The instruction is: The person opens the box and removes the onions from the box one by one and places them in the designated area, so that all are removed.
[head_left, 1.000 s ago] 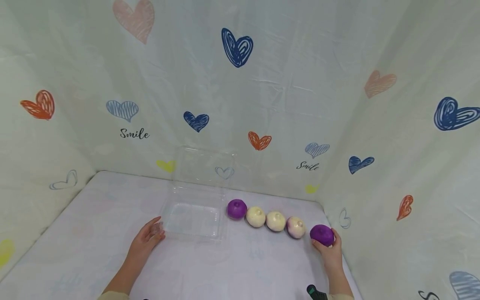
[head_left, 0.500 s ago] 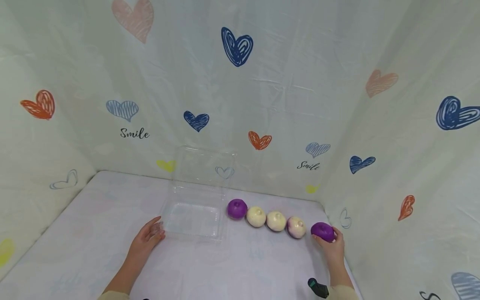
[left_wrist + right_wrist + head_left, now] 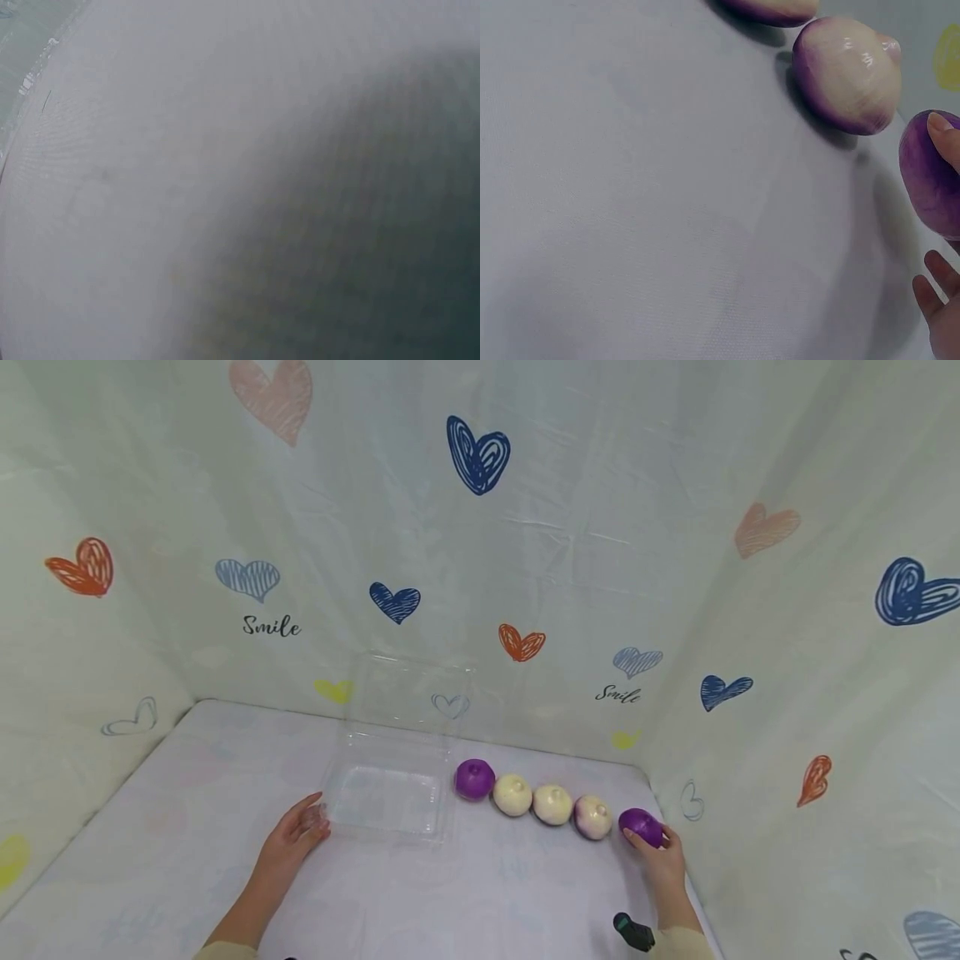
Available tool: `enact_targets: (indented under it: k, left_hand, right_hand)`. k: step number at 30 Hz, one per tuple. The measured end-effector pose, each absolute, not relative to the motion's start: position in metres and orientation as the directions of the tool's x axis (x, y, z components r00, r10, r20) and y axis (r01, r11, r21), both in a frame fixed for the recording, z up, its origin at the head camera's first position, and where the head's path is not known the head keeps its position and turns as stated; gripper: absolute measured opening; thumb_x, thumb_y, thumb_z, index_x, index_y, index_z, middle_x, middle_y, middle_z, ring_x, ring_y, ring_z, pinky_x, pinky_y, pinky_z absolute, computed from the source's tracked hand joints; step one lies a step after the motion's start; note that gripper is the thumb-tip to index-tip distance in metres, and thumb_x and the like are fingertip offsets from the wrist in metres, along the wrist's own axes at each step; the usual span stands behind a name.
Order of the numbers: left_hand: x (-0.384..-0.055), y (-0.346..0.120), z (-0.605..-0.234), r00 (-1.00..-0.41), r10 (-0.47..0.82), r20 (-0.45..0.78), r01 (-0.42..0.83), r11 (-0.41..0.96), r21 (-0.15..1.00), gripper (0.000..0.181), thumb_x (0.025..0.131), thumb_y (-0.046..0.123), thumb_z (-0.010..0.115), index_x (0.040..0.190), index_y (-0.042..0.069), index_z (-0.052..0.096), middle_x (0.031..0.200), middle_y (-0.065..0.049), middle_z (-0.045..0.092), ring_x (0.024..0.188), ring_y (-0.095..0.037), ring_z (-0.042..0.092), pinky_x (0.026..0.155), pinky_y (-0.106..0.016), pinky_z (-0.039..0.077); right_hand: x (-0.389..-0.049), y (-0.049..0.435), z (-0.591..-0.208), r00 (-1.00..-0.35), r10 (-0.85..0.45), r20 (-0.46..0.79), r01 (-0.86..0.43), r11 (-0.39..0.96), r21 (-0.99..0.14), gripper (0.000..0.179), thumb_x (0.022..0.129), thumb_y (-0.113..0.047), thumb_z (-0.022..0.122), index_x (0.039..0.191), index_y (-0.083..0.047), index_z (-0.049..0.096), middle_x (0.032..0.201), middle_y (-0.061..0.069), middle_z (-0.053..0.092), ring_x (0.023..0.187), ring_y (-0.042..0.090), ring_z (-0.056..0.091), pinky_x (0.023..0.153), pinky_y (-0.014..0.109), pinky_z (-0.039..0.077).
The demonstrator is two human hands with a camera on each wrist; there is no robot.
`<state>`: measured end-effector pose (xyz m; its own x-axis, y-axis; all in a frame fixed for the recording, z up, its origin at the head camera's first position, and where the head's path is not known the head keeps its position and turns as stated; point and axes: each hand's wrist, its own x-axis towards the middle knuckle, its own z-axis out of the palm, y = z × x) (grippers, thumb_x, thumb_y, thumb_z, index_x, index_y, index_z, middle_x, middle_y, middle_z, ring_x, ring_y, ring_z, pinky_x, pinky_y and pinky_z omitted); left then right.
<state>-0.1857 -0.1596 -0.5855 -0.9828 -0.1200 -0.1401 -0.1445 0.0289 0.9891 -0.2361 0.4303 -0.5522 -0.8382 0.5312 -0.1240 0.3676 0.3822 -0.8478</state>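
My right hand (image 3: pixel 662 860) grips a purple turnip (image 3: pixel 640 827) at the right end of a row. In the right wrist view the thumb lies on the turnip's purple skin, two fingers show below it, and its shadow falls on the table apart from it. My left hand (image 3: pixel 295 835) pinches the left edge of a clear plastic clamshell box (image 3: pixel 386 797), whose lid (image 3: pixel 411 693) stands up at the back. Beside the box runs the row: a purple turnip (image 3: pixel 474 779), two cream turnips (image 3: pixel 512 795) and a cream-and-purple turnip (image 3: pixel 592 817).
A white cloth covers the table (image 3: pixel 480 902), with a heart-printed curtain (image 3: pixel 562 552) at the back and sides. A dark wrist camera (image 3: pixel 633 932) sits by the right sleeve. Most of the left wrist view is blurred by something dark and close.
The purple turnip in my right hand has tilted and shifted slightly, first away, then a little back toward the left. The left hand and the box have stayed put.
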Motion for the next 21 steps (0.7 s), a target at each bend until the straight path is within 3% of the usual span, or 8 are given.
enact_targets:
  k: [13,21]
  left_hand:
    - [-0.187,-0.16,-0.584,-0.979,-0.106,-0.171,-0.174,0.011,0.985,0.073,0.093,0.042,0.064,0.153,0.016,0.03,0.151,-0.019,0.035,0.099,0.009,0.057,0.085,-0.01,0.046]
    - [-0.186,-0.161,-0.58,-0.978,-0.111,-0.179,-0.183,0.03,0.983,0.07,0.095,0.039,0.062,0.152,0.016,0.03,0.151,-0.019,0.035,0.097,0.008,0.058,0.084,-0.008,0.045]
  right_hand:
    - [-0.242,0.436,-0.57,-0.859,0.508,-0.063,0.319,0.435,-0.842,0.094,0.083,-0.025,0.078,0.148,0.008,0.019,0.143,0.039,0.026,0.131,0.053,0.027,0.108,0.063,0.024]
    - [-0.242,0.433,-0.569,-0.864,0.499,-0.064,0.316,0.439,-0.841,0.094,0.085,-0.024,0.076,0.149,0.007,0.015,0.144,0.041,0.025,0.128,0.053,0.029,0.107,0.063,0.024]
